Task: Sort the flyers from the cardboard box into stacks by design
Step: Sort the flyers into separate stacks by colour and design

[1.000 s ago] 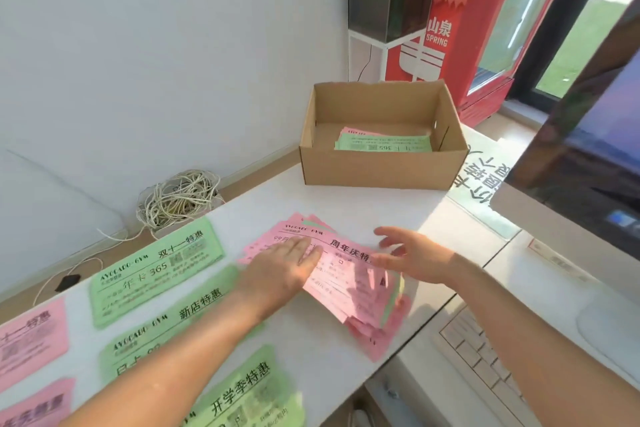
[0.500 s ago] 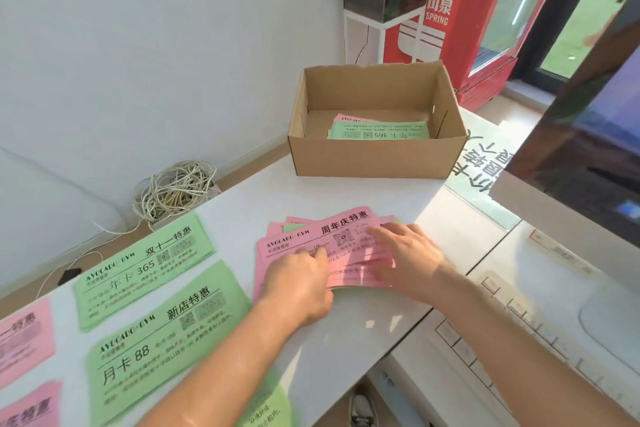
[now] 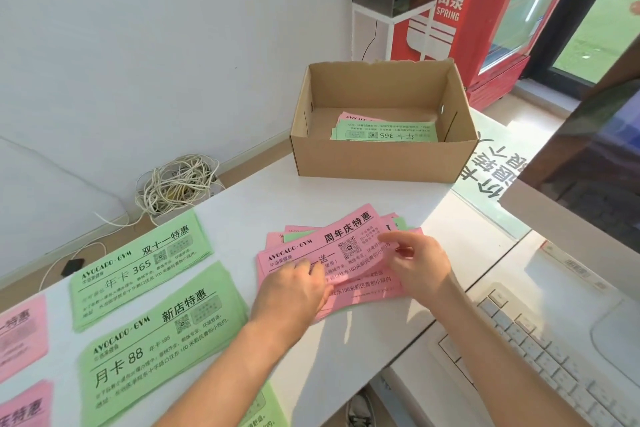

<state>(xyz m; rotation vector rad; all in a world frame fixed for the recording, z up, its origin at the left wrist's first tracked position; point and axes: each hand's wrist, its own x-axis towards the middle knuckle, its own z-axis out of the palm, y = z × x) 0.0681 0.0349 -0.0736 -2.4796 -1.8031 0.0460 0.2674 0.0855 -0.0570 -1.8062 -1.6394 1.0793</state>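
Note:
A mixed pile of pink and green flyers (image 3: 372, 293) lies on the white table in front of me. Its top pink flyer (image 3: 346, 239) bows up along its near edge. My left hand (image 3: 294, 291) pinches that flyer's left part with curled fingers. My right hand (image 3: 415, 263) pinches its right end. The cardboard box (image 3: 381, 163) stands behind, open, with a few flyers (image 3: 388, 132) inside, a green one on top. Sorted stacks lie to the left: two green stacks (image 3: 138, 260) (image 3: 156, 340), two pink stacks (image 3: 20, 333) (image 3: 24, 406), and another green one (image 3: 263, 409) at the bottom edge.
A keyboard (image 3: 540, 350) and a monitor (image 3: 588, 166) stand at the right on a lower desk. A coil of white cable (image 3: 176, 184) lies on the floor past the table's far edge. A red fridge (image 3: 485, 10) stands behind the box.
Both hands squared the spread pink pile and drew it nearer. They now pinch the top pink flyer, whose near edge has lifted. The camera has tilted lower.

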